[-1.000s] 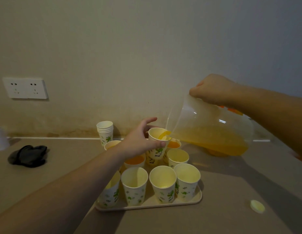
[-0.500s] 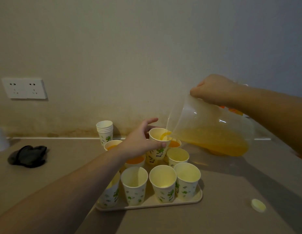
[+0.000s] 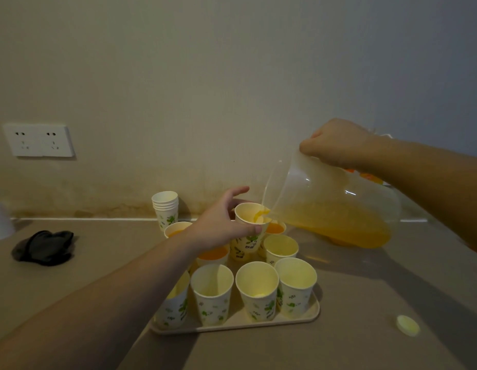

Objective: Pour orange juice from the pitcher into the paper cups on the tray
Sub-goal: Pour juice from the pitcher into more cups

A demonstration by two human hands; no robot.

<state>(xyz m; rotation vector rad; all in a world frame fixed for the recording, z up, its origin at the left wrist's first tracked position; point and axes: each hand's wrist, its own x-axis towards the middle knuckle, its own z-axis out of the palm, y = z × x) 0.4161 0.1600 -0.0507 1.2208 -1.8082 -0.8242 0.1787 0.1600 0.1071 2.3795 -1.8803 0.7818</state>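
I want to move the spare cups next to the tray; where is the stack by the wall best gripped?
Grip the stack of paper cups round the bottom cup's printed wall, below the nested rims, coming from its left or front. It stands upright and widens upward, so curled fingers probably won't slip, and the left hand and tray crowd its right.

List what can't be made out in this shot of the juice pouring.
- Head view: the pitcher handle is hidden under the right hand.
- The fill level in the cup held by the left hand is blocked by its near wall.
- The tray's far-left cups sit behind the left forearm.
- The white thing at the left edge is cut off.
- The dark heap is too dim to identify.
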